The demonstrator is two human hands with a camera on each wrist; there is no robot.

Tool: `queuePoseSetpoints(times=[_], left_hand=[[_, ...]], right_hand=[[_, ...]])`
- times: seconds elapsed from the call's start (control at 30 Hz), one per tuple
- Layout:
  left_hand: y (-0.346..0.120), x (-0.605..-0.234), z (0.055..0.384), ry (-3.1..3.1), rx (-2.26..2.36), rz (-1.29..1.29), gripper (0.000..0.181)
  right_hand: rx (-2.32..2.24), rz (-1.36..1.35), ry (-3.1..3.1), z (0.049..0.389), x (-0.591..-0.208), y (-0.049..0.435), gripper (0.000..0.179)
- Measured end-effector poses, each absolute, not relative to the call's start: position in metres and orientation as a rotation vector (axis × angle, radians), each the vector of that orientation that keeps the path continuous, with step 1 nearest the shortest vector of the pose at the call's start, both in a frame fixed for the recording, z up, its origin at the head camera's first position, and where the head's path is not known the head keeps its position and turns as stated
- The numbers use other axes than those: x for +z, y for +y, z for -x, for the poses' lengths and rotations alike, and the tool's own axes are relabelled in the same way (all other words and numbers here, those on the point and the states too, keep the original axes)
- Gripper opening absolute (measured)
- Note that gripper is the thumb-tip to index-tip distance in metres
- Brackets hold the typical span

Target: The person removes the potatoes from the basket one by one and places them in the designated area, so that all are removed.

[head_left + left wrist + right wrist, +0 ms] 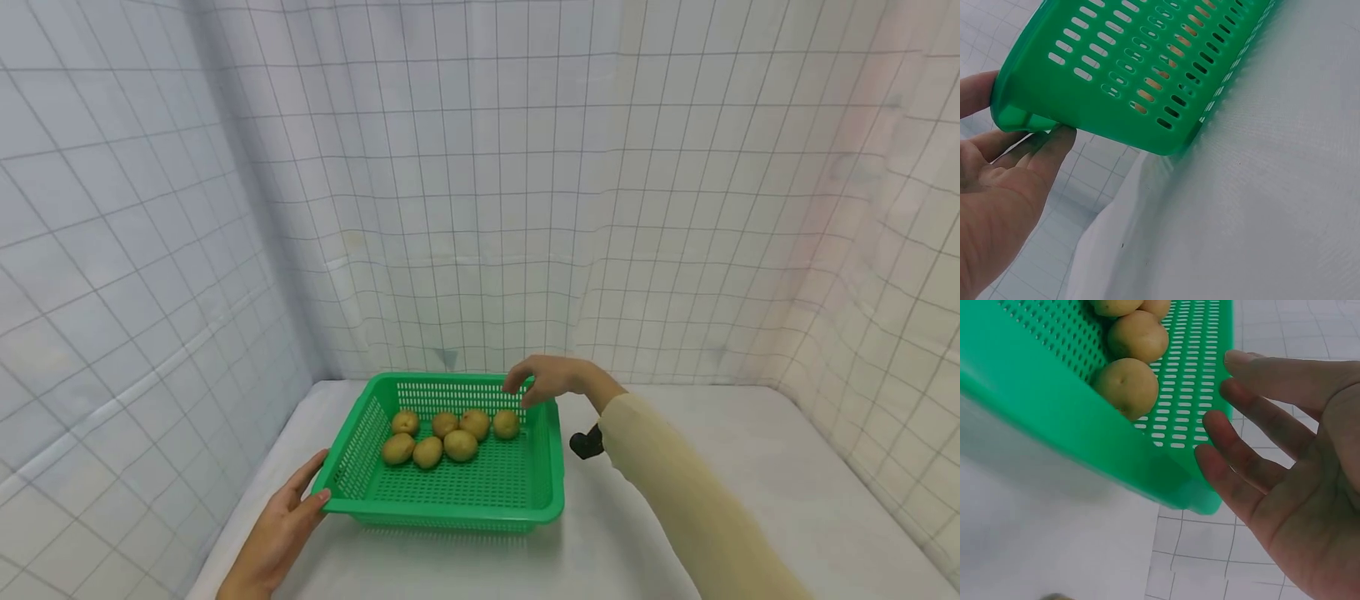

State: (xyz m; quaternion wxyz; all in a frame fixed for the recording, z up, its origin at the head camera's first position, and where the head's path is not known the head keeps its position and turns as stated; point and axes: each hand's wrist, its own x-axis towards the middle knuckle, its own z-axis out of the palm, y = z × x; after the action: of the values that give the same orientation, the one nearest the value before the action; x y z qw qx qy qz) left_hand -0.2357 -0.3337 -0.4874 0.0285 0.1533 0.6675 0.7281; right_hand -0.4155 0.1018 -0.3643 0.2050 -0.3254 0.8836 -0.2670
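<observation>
A green plastic basket (442, 514) with slotted walls stands on the white table. Several potatoes (461, 446) lie inside it, mostly toward the back and left. My left hand (281, 525) grips the rim at the front left corner; in the left wrist view, the basket's rim (1007, 103) sits between thumb and fingers. Over the back right corner hovers my right hand (551, 379), its fingers loosely bent and holding nothing. One potato (506, 424) lies just below and left of it. From the right wrist, the fingertips (1215, 425) appear beside the basket's corner.
White cloth (480, 208) with a grid pattern hangs behind the table and along both sides. The table (720, 467) extends right of the basket. A small black object (587, 443) shows beside the right sleeve (675, 483).
</observation>
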Motion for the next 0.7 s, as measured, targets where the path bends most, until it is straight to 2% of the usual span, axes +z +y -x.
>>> queuePoseSetpoints(times=[0.27,0.7], left_hand=[[-0.333,-0.485,0.233,2.044,2.272,-0.513,0.069],[-0.33,-0.486,0.23,2.056,2.266,-0.406,0.071]], right_hand=[[-0.733,0.864,2.444,0.419,-0.372,0.083,0.041],[-0.59,0.911,2.447,0.421,-0.4,0.059,0.037]])
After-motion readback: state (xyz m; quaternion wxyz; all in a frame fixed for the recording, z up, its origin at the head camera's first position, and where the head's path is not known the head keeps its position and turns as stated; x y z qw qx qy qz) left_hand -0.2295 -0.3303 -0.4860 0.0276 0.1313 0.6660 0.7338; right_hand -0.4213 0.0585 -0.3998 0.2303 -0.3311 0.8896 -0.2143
